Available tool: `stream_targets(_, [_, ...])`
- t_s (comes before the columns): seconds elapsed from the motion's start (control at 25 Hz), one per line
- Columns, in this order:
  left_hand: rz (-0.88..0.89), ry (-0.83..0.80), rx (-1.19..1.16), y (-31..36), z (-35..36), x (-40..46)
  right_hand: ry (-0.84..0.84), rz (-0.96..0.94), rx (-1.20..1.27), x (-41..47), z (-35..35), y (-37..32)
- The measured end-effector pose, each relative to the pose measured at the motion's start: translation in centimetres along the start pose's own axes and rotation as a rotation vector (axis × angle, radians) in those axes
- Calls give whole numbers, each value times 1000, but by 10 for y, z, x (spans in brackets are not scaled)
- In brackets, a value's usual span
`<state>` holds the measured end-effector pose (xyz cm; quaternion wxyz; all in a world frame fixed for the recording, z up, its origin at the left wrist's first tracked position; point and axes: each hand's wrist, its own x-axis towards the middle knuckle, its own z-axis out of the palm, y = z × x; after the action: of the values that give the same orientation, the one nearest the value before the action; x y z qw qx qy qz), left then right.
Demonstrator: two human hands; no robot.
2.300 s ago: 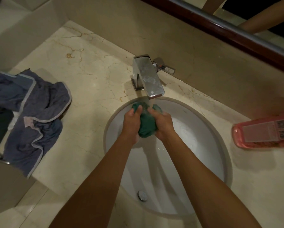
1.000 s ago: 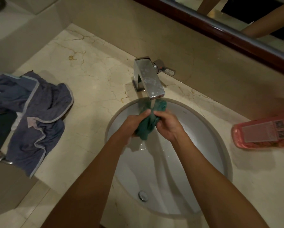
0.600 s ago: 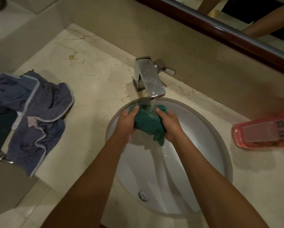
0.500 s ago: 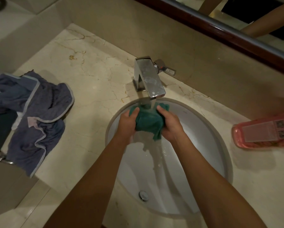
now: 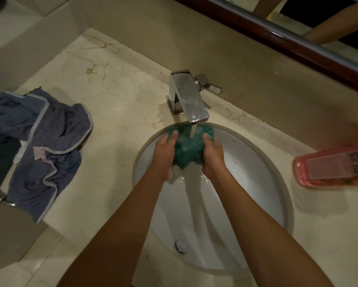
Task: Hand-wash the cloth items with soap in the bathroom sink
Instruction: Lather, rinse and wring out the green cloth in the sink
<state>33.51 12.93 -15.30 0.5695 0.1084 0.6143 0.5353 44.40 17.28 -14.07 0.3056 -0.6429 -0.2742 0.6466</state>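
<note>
Left of the sink [image 5: 277,177], blue clothes [image 5: 41,146] lie heaped on your worktop [image 5: 120,96]; right of it, a pink bottle [image 5: 333,165] lies on its side. Under the tap [image 5: 189,100], your left hand [image 5: 163,154] and right hand [image 5: 213,156] grip a bunched green cloth [image 5: 187,146], no clear long axis.

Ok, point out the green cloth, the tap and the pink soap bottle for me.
green cloth [image 5: 187,149], head view, bunched middle between the hands.
tap [image 5: 191,104], head view, top of the flat spout.
pink soap bottle [image 5: 331,169], head view, its label.
</note>
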Motion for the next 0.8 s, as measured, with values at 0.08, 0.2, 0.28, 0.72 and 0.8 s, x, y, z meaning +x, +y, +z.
stream_targets(0.08, [-11,-13,-21,1,2,0,-89,47,89,-2,-1,-1])
stream_targets(0.2, [-23,-25,-5,0,1,0,-266,5,58,-3,-6,1])
stream_targets(0.28, [-10,-20,21,-1,0,-1,-209,-18,-22,-4,-3,2])
stream_targets(0.72, [31,50,-29,-9,-5,-6,-84,66,97,-7,1,-3])
stream_targets(0.8, [21,39,-32,-9,-7,-6,-28,47,134,-7,0,-2])
